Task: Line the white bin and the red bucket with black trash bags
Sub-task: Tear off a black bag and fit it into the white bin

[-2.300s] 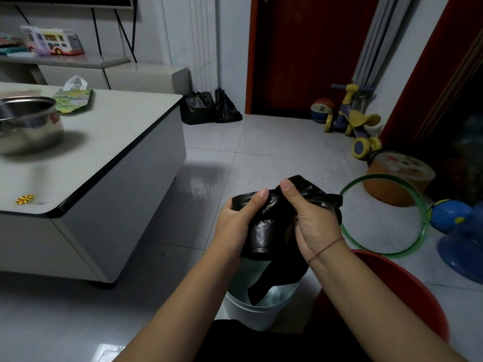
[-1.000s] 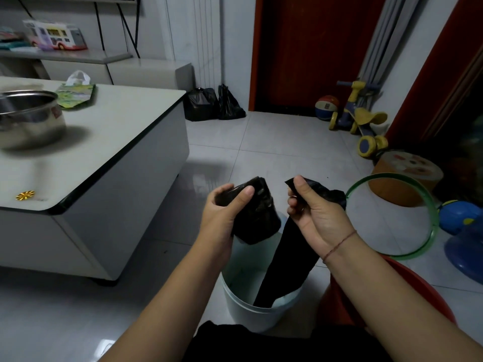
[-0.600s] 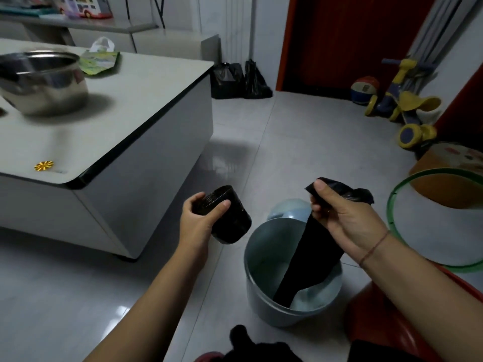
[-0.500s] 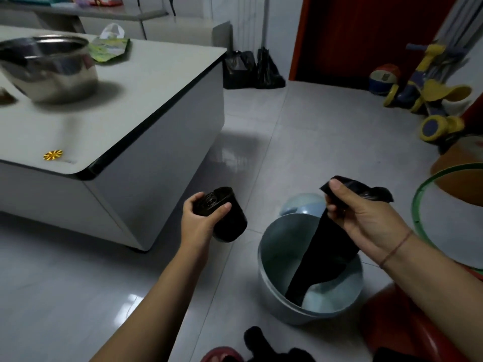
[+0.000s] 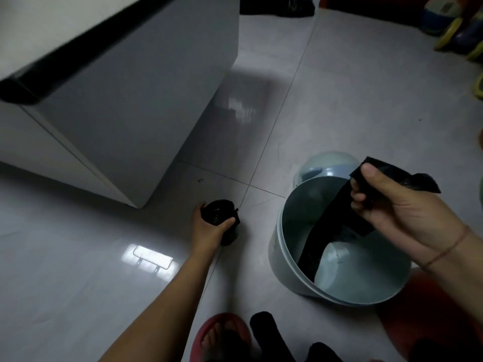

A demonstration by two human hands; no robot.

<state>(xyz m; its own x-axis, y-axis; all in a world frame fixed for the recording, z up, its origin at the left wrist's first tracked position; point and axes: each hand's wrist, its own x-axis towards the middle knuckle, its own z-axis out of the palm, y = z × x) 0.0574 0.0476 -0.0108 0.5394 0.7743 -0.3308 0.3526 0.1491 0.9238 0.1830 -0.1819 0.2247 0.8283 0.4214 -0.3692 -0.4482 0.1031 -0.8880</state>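
Kid: Fingers first. What is the left hand (image 5: 210, 229) doing?

Friend: Its fingers and thumb are curled round a black roll of bags (image 5: 219, 214). The roll is down low by the floor (image 5: 78, 257). I cannot tell if it touches.

Kid: And the right hand (image 5: 400, 207)?

Friend: Its thumb and fingers pinch the top of a black trash bag (image 5: 337, 218). The bag is folded into a long flat strip.

Kid: Where does the strip go from those fingers?

Friend: It hangs down from them into the white bin (image 5: 285, 231). Its low end gets close to the bin's bottom.

Kid: So where is the bin?

Friend: Right under the right fingers, and off to the right of the left fingers. A round pale lid (image 5: 326, 163) lies on the floor just past the bin.

Kid: I see something red.

Friend: That is the red bucket (image 5: 423, 314). It sits under the right wrist, just beside the bin. Only a bit shows.

Kid: What else?

Friend: A big white table (image 5: 130, 100) stands up and left of the left fingers. A foot in a pink slipper (image 5: 222, 335) is below that arm.
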